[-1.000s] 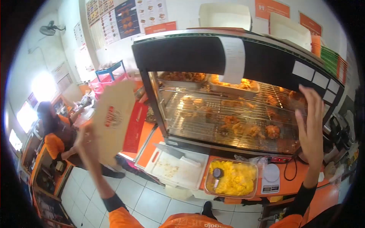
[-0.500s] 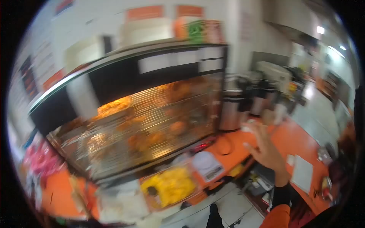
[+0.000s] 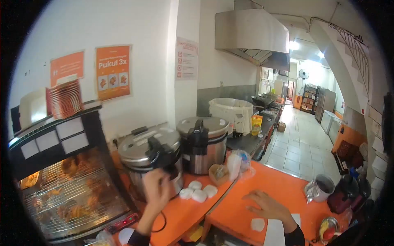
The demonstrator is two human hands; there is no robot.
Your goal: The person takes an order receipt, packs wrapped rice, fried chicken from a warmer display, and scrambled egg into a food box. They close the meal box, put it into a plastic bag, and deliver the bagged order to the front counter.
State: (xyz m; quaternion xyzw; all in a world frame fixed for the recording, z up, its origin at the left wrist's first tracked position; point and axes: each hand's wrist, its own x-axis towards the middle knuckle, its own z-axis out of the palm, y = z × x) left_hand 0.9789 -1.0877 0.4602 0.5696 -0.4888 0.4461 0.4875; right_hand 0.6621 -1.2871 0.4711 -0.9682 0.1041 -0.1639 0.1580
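Note:
My left hand (image 3: 156, 189) is raised in front of a rice cooker (image 3: 150, 147) with a steel lid; its fingers look bent and blurred, and I see nothing in them. Over the orange table (image 3: 234, 205) my right hand (image 3: 266, 206) is open and empty, its fingers spread. Just below it lies a flat white round piece (image 3: 257, 224), beside a white sheet (image 3: 277, 233). Several white rounded pieces (image 3: 199, 195) sit between my hands, near a small brown box (image 3: 219, 174). A second cooker (image 3: 203, 143) stands behind them.
A lit display cabinet (image 3: 74, 192) with fried food fills the left. A metal pot (image 3: 322, 186) and a bowl (image 3: 328, 229) are at the right of the table. Behind the cookers stands a large lined container (image 3: 232, 112); a tiled aisle (image 3: 287, 151) runs back.
The view has swung right from the cabinet to the cookers and orange table. The flat carton in my left hand has gone from view. My right hand is now lower, over the table.

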